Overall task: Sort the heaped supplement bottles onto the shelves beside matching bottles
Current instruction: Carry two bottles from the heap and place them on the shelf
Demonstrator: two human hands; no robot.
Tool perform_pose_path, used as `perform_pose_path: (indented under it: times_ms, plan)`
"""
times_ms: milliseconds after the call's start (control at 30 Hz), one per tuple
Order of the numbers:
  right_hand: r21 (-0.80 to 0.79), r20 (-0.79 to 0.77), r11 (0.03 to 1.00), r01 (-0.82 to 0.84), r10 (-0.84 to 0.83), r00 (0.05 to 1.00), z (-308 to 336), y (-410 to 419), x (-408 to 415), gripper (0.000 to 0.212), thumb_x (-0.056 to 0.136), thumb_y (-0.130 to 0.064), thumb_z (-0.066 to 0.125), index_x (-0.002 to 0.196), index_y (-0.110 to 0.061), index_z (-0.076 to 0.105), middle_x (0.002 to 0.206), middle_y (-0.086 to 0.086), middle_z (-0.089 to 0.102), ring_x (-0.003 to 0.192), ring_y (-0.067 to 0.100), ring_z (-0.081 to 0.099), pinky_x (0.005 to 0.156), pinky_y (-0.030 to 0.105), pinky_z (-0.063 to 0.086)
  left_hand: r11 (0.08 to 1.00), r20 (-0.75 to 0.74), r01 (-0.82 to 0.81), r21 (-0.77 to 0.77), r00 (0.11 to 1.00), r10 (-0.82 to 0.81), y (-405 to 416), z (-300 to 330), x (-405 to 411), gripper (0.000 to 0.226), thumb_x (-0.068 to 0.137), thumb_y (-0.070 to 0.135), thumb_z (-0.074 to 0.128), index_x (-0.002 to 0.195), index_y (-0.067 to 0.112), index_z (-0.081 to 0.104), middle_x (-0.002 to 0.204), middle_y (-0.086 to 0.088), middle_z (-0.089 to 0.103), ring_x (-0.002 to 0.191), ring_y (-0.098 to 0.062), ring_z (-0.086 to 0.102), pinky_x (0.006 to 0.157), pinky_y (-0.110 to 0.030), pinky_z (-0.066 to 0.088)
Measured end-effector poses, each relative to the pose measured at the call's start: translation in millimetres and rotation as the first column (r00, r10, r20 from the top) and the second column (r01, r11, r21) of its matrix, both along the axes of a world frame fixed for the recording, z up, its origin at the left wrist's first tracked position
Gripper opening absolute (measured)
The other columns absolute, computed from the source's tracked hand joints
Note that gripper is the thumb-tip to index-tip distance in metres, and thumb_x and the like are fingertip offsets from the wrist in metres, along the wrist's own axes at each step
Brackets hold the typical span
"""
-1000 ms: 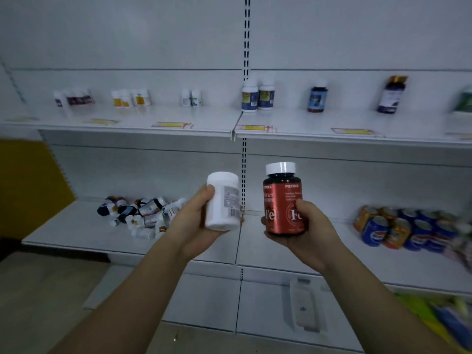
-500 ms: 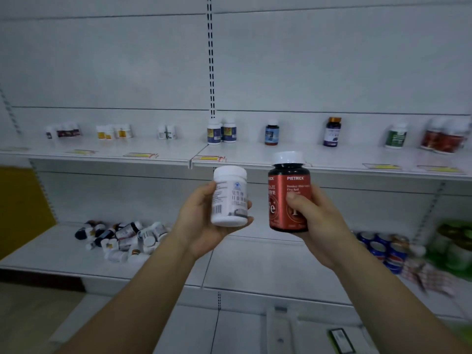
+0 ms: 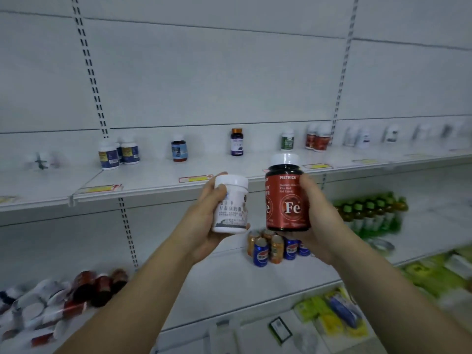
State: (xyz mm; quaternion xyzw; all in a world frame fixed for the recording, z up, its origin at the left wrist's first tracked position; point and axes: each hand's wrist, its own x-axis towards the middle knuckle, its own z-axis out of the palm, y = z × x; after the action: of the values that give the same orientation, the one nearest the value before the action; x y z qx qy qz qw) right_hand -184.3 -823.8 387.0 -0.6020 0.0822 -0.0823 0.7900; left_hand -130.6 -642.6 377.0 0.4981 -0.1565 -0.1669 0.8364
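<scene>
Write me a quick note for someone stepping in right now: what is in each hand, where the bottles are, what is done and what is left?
Left hand grips a white bottle, held up in front of the upper shelf.
Right hand grips a red Fe bottle with a white cap.
Matching red bottles stand on the upper shelf, up and to the right. White bottles stand further right, too blurred to confirm a match.
Done: both bottles picked from the heap.
Left: shelve these two, then sort the heap on the lower shelf at left.
</scene>
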Motion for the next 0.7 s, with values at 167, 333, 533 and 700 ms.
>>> perform_pose_path:
  times_ms: [167, 333, 533, 700]
  plan:
    - [-0.056, 0.030, 0.985, 0.161, -0.160, 0.987, 4.6, -63.4, -23.0, 0.039, 0.091, -0.045, 0.051, 0.117, -0.017, 0.056, 0.098, 0.009, 0.073, 0.091, 0.027, 0.070, 0.084, 0.049, 0.054, 0.991, 0.062, 0.127, 0.045, 0.990, -0.130, -74.6, 1.9, 6.3, 0.031, 0.099, 0.031, 0.037, 0.125, 0.041, 0.050, 0.103, -0.009, 0.070, 0.083, -0.028, 0.067, 0.077, -0.044, 0.052]
    - [-0.050, 0.052, 0.931, 0.360, -0.358, 0.932, 6.4, -162.0, -64.6, 0.030, 0.095, -0.043, 0.045, 0.113, -0.021, 0.055, 0.101, 0.009, 0.071, 0.092, 0.028, 0.068, 0.076, 0.044, 0.055, 0.965, 0.076, 0.238, 0.105, 0.966, -0.247, -192.2, 2.1, -7.8, 0.034, 0.099, 0.041, 0.036, 0.129, 0.035, 0.051, 0.107, -0.013, 0.069, 0.077, -0.025, 0.067, 0.065, -0.038, 0.054]
    - [-0.140, 0.119, 0.851, 0.506, -0.493, 0.862, 11.9, -310.2, -124.4, 0.022, 0.094, -0.042, 0.049, 0.108, -0.026, 0.054, 0.098, 0.006, 0.069, 0.088, 0.024, 0.067, 0.071, 0.039, 0.054, 0.918, 0.155, 0.383, 0.107, 0.905, -0.396, -359.0, 1.6, -37.9, 0.034, 0.096, 0.017, 0.045, 0.126, 0.033, 0.048, 0.099, -0.009, 0.066, 0.072, -0.020, 0.066, 0.056, -0.030, 0.054]
    - [-0.233, 0.142, 0.800, 0.553, -0.534, 0.833, 21.5, -435.9, -156.3, 0.024, 0.092, -0.040, 0.056, 0.113, -0.029, 0.052, 0.107, 0.007, 0.066, 0.097, 0.027, 0.066, 0.079, 0.045, 0.056, 0.893, 0.165, 0.435, 0.117, 0.878, -0.449, -500.3, 8.3, -61.3, 0.037, 0.096, 0.015, 0.047, 0.129, 0.030, 0.045, 0.105, -0.009, 0.065, 0.083, -0.025, 0.065, 0.073, -0.043, 0.054]
